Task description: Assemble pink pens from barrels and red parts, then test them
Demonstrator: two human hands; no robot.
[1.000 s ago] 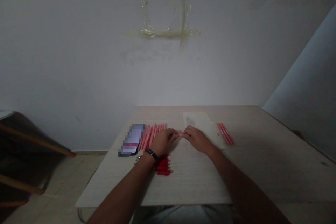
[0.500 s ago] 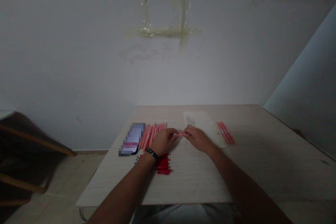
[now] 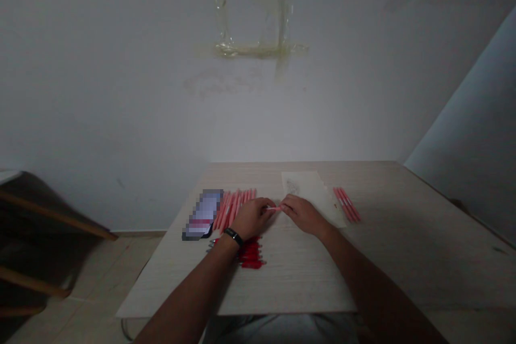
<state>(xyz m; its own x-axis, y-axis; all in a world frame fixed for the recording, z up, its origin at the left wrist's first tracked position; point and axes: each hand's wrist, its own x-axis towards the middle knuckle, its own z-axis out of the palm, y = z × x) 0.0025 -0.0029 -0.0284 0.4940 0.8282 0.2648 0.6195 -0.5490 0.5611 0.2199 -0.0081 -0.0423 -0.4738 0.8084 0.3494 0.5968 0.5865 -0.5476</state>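
Note:
Between my two hands is a thin pink pen [image 3: 274, 208], held level just above the table. My left hand [image 3: 253, 216] pinches its left end, and my right hand [image 3: 300, 210] closes on its right end. The fingers hide both ends of the pen. A row of pink pens [image 3: 231, 207] lies beyond and to the left of my left hand. Below my left wrist lie several red pen pieces [image 3: 250, 252], partly covered by the forearm. To the right of my right hand is a small group of pink pens [image 3: 346, 204], side by side.
A phone [image 3: 203, 214] with a blurred screen lies at the table's left. A pale sheet [image 3: 310, 185] with small dark bits on it lies behind my right hand. The wooden table [image 3: 298, 285] meets the wall at the back. A dark chair-like object [image 3: 48, 215] stands at left.
Both hands stay in nearly the same place. The fingers have shifted slightly, and a little more of the pen shows between them.

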